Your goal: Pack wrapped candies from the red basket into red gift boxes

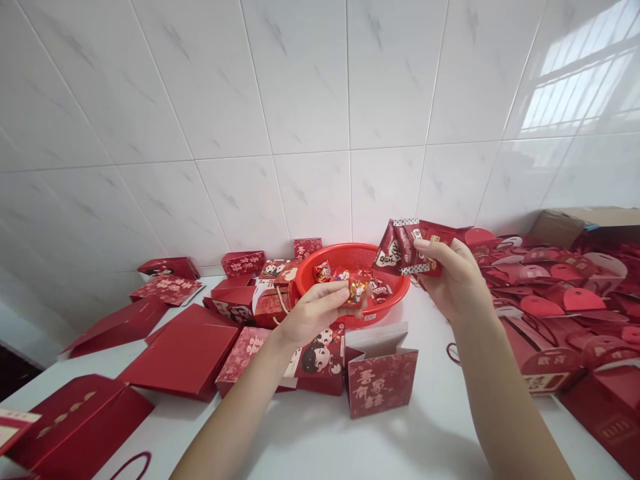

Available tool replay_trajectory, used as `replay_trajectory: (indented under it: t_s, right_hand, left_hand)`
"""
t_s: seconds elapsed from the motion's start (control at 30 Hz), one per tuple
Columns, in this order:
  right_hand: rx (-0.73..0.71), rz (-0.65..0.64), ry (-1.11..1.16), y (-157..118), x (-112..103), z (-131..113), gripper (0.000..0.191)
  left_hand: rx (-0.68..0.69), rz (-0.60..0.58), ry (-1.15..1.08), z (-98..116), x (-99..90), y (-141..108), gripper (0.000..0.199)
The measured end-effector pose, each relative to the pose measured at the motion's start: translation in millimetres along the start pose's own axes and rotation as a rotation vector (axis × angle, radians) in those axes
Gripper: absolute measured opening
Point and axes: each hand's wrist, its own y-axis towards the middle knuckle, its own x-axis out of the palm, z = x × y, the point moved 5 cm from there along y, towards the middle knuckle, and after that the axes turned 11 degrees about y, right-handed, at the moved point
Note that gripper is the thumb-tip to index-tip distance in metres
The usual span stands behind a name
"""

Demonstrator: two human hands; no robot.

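My left hand (320, 305) pinches a small candy (358, 289) in a red and gold wrapper, just over the near rim of a red plastic basket (345, 252). My right hand (450, 273) is closed on red snack packets (400, 247) with white lettering and dotted edges, raised at the basket's right side. More wrapped candies (324, 270) lie inside the basket, partly hidden by my left hand. In front of it stands a red gift box (383, 383) with pale lettering, its top open.
Several red boxes (185, 350), some printed with cartoon figures, spread over the left of the white table (310, 440). Many folded red gift boxes (555, 313) crowd the right side, with a cardboard carton (575, 220) behind. A tiled wall (310, 100) rises at the back.
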Motion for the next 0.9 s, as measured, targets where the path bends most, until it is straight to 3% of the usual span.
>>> replay_trajectory:
  t_s: [0.1,0.27,0.47,0.9]
  right_hand:
    - [-0.011,-0.034,0.004,-3.0,3.3,-3.5,0.013]
    - [0.001,-0.094,-0.026,-5.4,10.2,-2.3,0.004]
    - [0.027,-0.126,-0.041,-6.2,13.2,1.2,0.007]
    - [-0.016,-0.16,-0.121,-7.9,11.1,3.1,0.009]
  left_hand:
    - [-0.039,0.02,0.185,-3.8,-0.4,-4.1,0.032]
    - [0.023,0.083,0.601,5.9,2.8,-11.4,0.037]
    - [0.196,-0.038,1.153,21.2,24.5,-23.5,0.033]
    - [0.279,0.09,1.132,27.6,25.1,-24.4,0.028]
